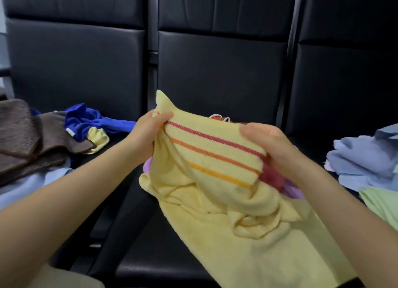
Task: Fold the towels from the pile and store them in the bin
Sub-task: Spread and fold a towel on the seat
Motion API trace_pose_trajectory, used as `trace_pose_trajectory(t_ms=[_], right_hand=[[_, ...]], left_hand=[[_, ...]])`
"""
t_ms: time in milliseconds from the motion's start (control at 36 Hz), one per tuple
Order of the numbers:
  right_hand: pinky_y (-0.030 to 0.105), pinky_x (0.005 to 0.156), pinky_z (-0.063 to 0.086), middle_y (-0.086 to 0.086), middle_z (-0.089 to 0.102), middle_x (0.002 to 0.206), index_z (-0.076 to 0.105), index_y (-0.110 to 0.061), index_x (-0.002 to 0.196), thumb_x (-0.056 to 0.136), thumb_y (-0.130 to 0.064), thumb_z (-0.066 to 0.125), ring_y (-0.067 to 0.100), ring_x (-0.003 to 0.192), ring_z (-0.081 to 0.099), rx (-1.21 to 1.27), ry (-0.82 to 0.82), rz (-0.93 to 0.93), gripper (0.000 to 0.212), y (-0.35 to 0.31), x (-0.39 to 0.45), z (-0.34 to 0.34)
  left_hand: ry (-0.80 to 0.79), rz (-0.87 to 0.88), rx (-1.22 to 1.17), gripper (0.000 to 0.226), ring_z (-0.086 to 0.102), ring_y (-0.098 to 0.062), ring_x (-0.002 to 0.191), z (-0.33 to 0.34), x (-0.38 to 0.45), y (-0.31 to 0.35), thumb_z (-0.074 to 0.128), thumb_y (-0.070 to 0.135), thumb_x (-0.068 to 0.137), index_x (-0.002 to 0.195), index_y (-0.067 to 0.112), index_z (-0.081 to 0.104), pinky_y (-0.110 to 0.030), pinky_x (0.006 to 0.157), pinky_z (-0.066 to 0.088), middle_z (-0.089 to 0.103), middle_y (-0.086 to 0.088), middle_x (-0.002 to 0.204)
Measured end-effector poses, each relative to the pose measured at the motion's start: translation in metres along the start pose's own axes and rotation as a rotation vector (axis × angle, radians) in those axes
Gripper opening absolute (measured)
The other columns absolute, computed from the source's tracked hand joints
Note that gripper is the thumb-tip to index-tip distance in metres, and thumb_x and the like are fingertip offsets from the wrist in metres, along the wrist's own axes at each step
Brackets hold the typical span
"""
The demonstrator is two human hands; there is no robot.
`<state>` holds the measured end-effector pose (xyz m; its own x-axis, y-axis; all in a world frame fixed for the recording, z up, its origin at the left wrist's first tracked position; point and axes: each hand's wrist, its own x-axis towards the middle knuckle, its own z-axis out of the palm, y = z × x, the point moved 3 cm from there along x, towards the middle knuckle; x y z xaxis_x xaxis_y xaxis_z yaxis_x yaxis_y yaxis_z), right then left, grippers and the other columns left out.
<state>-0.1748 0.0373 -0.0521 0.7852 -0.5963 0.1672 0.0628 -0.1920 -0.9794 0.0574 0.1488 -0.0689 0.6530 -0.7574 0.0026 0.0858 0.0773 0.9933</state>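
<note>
Yellow towel (215,158) with three stripes, dark pink, orange and amber, is held up over the middle black seat (215,72), its striped end stretched between both hands while the rest hangs down in crumpled folds and spreads over the near edge of the seat cushion. The left hand (146,134) grips the far left corner of the striped end, fingers curled round the cloth with a point of towel sticking up above them. The right hand (271,145) pinches the right edge of the striped end, thumb on top and fingers tucked beneath.

Under and behind the held towel lies more cloth: a red towel (271,177) shows just below the right hand, a purple cloth (293,190) peeks out beside it, and a small white loop (217,116) shows at the far edge.

On the left seat sits a loose pile: a brown towel (25,136) nearest the left edge, a bright blue towel (86,119) farther back carrying a small white label (70,132) too small to read, a small pale yellow cloth (98,139) beside it, and a light blue cloth (28,186) underneath on the near side.

On the right seat lie a grey-blue towel (364,162) and, nearer, a light green towel (381,203).

No readable writing or brand shows anywhere.
</note>
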Motion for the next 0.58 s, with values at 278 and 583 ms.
trace_pose_trajectory(t_ms=[278, 583], right_hand=[[0.028, 0.066, 0.059, 0.012, 0.074, 0.087, 0.074, -0.006, 0.094, 0.075, -0.021, 0.071, 0.023, 0.078, 0.071, 0.058, 0.11, 0.186, 0.025, 0.017, 0.005, -0.049], [0.023, 0.054, 0.046, 0.0, 0.06, 0.073, 0.062, -0.019, 0.103, 0.089, -0.006, 0.062, 0.011, 0.062, 0.057, 0.162, 0.73, 0.191, 0.019, 0.065, 0.036, -0.11]], left_hand=[[0.255, 0.001, 0.021, 0.031, 0.059, -0.016, 0.094, -0.029, 0.022, -0.011, 0.058, 0.031, 0.095, 0.122, 0.016, 0.054, -0.03, 0.074, 0.047, 0.06, 0.0, 0.104], [0.231, 0.089, 0.308, 0.02, 0.057, -0.015, 0.094, 0.003, 0.041, -0.034, 0.06, 0.035, 0.093, 0.103, 0.018, 0.062, -0.034, 0.087, 0.049, 0.061, 0.004, 0.098]])
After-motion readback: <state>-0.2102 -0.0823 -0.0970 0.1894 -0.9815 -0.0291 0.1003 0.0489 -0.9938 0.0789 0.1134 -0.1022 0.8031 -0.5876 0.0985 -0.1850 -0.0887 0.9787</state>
